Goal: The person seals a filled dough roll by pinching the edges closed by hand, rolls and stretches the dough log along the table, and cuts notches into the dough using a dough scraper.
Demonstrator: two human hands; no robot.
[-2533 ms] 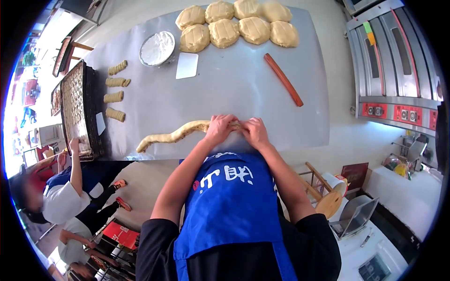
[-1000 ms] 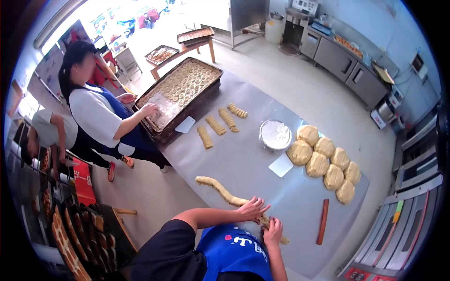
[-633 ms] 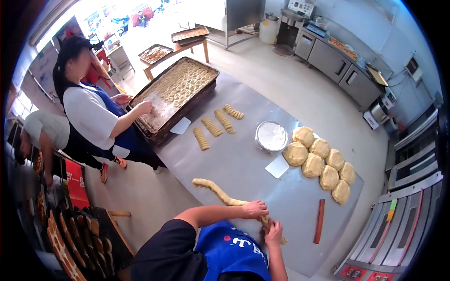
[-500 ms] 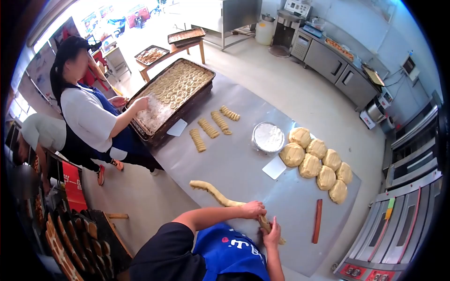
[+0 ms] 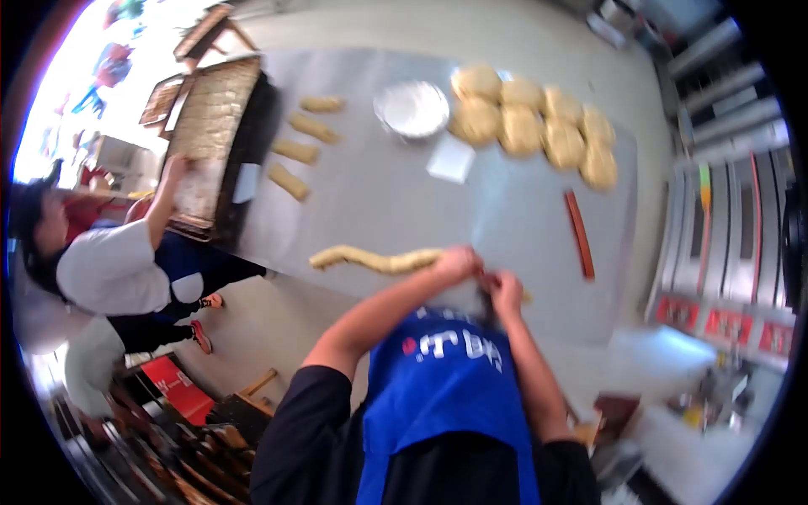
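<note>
Mostly the view has swung: left hand (image 5: 460, 263) curls round the dough rope (image 5: 383, 261), right hand (image 5: 503, 290) too blurred to tell its grip, four rolls (image 5: 295, 151) beyond the rope seemingly shaped, eight mounds (image 5: 522, 130) unworked.

The dough roll (image 5: 389, 264) is a long, pale yellow rope with a softly rounded top, lying along the near side of the bench (image 5: 362, 185). From its blunt left end it waves gently rightward to the left hand (image 5: 459, 263). The hands mostly hide its right part; a small bit shows just right of the right hand (image 5: 506, 292). Blur softens its surface.
</note>
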